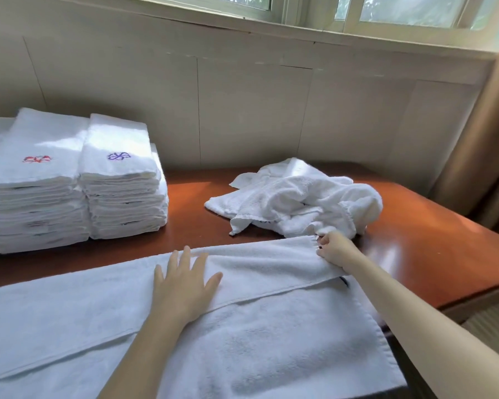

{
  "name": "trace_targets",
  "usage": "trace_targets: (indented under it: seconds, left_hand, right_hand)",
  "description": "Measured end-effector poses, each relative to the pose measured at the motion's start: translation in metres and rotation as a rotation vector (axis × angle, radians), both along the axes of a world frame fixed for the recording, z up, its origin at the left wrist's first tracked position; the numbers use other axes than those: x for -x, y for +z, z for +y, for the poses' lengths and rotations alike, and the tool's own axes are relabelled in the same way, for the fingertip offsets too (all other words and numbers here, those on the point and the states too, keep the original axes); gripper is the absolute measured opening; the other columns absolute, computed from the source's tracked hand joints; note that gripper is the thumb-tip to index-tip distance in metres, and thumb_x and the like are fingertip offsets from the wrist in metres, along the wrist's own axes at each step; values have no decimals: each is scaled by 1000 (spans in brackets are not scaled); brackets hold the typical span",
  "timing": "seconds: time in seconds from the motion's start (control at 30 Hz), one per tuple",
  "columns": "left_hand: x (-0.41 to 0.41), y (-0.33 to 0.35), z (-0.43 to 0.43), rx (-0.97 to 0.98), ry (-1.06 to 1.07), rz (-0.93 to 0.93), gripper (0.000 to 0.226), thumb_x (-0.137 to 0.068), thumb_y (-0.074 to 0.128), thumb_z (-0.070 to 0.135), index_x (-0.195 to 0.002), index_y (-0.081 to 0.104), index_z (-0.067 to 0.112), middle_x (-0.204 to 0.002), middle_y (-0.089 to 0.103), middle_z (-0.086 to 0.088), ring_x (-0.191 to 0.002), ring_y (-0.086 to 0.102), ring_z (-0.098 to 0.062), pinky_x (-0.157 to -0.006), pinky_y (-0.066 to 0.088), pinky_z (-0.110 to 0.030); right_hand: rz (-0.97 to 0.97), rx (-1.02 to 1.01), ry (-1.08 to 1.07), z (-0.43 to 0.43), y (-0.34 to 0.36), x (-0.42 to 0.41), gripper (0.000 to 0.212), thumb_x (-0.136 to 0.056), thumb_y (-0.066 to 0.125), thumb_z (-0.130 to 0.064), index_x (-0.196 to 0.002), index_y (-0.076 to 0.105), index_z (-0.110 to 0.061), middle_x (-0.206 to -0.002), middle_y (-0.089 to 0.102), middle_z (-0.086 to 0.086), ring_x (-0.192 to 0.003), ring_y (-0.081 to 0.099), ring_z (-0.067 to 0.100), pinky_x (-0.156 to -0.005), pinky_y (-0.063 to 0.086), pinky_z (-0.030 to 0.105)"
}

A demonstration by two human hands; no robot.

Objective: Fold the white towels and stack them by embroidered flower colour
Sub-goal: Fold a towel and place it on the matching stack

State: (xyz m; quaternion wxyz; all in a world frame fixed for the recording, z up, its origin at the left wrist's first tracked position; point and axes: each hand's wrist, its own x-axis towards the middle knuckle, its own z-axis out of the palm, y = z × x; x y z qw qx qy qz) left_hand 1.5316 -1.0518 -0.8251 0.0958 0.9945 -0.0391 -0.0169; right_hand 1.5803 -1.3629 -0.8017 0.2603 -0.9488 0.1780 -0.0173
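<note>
Head view looks down on the left hand [185, 283], which lies flat with fingers straight and spread, pressing on the spread towel [242, 341] just where the edge of the folded-over flap [257, 260] crosses it. The hand grips nothing. To its right, the right hand [333, 250] pinches the flap's far right corner between curled fingers and thumb, holding that corner down near the far edge of the towel. The towel lies lengthwise across the near side of the wooden table [415, 240], directly under both hands, with its far long strip laid back toward the person, so I judge it to be at its first lengthwise fold, with more folds left. A small dark mark [343, 280] peeks out under the flap beside the right wrist; it may be the embroidery, but too little shows to tell its colour. Just beyond the right hand, nearly touching its knuckles, sits a crumpled heap of unfolded towels [300, 197], several by the look of it, all yet to be done. Well to the left, against the wall, stand two tall finished stacks side by side and touching: the red-flower stack [35, 197], topped by a red flower [37, 159], and the purple-flower stack [121, 197], topped by a purple flower [118, 156]. By those heights and the small heap, most of the job looks done; what remains is this towel, the heap, and sorting each onto its matching stack. A tan curtain [478, 139] hangs at the right.
</note>
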Motion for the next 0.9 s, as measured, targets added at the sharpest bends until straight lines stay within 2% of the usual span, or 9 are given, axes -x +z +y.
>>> trace_targets:
  seconds: [0.13, 0.3, 0.37, 0.43, 0.53, 0.7, 0.8, 0.87, 0.9]
  left_hand:
    - [3, 1, 16, -1, 36, 48, 70, -91, 19, 69, -152, 8, 36, -161, -8, 0, -148, -9, -22, -117, -1, -53]
    - [19, 2, 34, 110, -218, 195, 73, -78, 48, 75, -141, 22, 48, -160, -6, 6, -147, -10, -13, -115, -8, -50]
    - [27, 6, 39, 161, -301, 147, 46, -79, 55, 66, -118, 36, 51, -155, 12, 9, -145, 6, -10, -117, 2, -45]
    - [34, 9, 40, 155, -361, 15, 22, -86, 55, 55, -102, 44, 44, -140, 30, 14, -131, 31, -7, -111, 20, -34]
    - [38, 10, 39, 240, -406, -104, 7, -90, 54, 35, -88, 48, 32, -118, 44, 18, -96, 51, -5, -88, 39, -24]
    - [42, 15, 47, 429, -411, -52, 23, -88, 59, 21, -74, 49, 37, -105, 49, 19, -100, 52, 1, -86, 41, -16]
    - [38, 20, 58, 406, -314, -168, 7, -94, 55, 30, -89, 57, 35, -112, 53, 17, -110, 51, -3, -93, 36, -18]
    - [32, 18, 71, 238, -122, -200, 27, -98, 44, 42, -121, 53, 32, -133, 47, 13, -125, 44, -8, -102, 31, -27]
    - [29, 15, 80, 136, 3, -136, 41, -98, 36, 49, -135, 42, 33, -146, 37, 9, -134, 35, -11, -108, 27, -33]
  right_hand:
    - [-27, -91, -63, 0, -3, 3, 15, -81, 57, -3, -92, 67, -6, -98, 67, 10, -104, 60, 29, -78, 42, 27]
    - [-48, -140, -95, 1, -6, 8, 26, -82, 56, -2, -106, 67, -7, -107, 66, 10, -106, 58, 26, -81, 42, 25]
    - [-30, -125, -101, 1, -3, 9, 14, -82, 55, -2, -81, 66, -11, -82, 63, 7, -92, 57, 26, -65, 39, 23]
    - [-11, -96, -96, 1, 0, 7, 26, -82, 54, -3, -60, 50, -17, -62, 46, 2, -79, 48, 22, -52, 31, 23]
    - [19, -76, -99, 2, 4, 5, 17, -85, 56, -6, -69, 53, -13, -67, 47, 5, -79, 46, 20, -62, 34, 23]
    - [80, 101, -91, 10, 16, 13, 5, -82, 56, -8, -83, 55, -12, -85, 56, 9, -93, 61, 27, -65, 41, 23]
    - [57, 462, -71, 33, 15, 26, 28, -89, 50, -12, -116, 54, -16, -121, 53, 8, -117, 51, 31, -87, 46, 34]
    - [-129, 682, 90, 60, 9, 31, 34, -89, 50, -17, -123, 49, -17, -127, 49, 7, -117, 46, 28, -93, 40, 35]
    - [-226, 652, 209, 78, 4, 33, 34, -91, 49, -22, -125, 49, -17, -130, 48, 7, -120, 43, 27, -97, 37, 35]
